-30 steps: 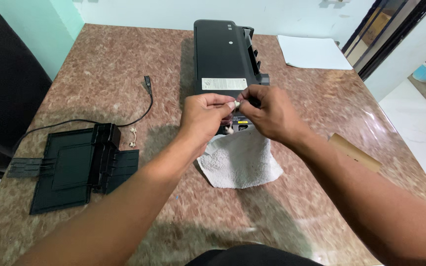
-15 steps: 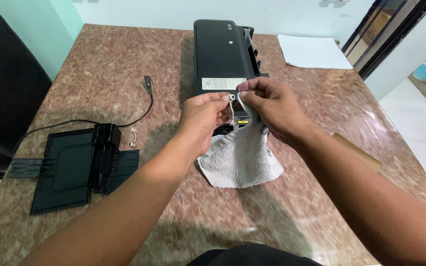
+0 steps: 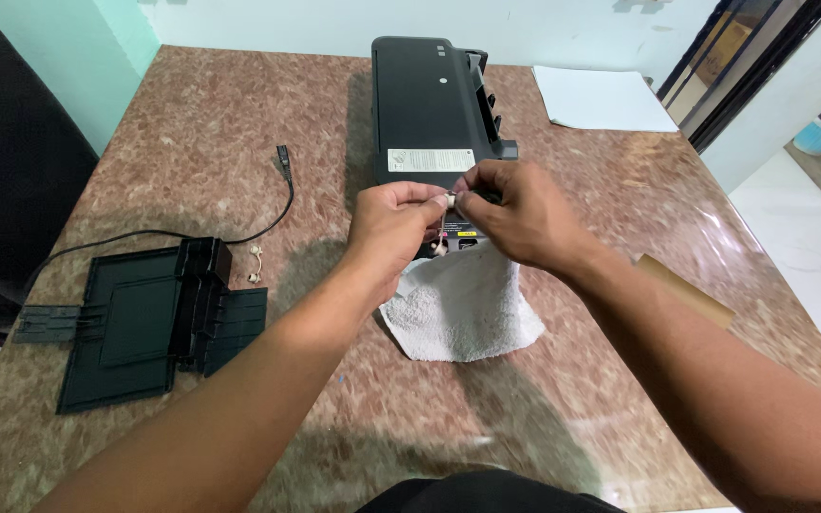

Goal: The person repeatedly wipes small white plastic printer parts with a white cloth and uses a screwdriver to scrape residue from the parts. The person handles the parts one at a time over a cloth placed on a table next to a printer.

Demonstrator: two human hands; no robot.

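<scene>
Hands, L (image 3: 391,223) & R (image 3: 515,214), fingertips together, both pinching small white part (image 3: 449,199) above towel (image 3: 463,309).

Bare tabletop (image 3: 620,399) right of the towel (image 3: 463,309) is passable; the printer (image 3: 429,104) blocks beyond.

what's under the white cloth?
The white cloth lies on the brown marble table; its top edge runs under the hands, by the black printer. Anything beneath it is covered.

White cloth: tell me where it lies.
The white cloth lies mid-table in the head view, just below both hands and against the near end of the black printer.
</scene>
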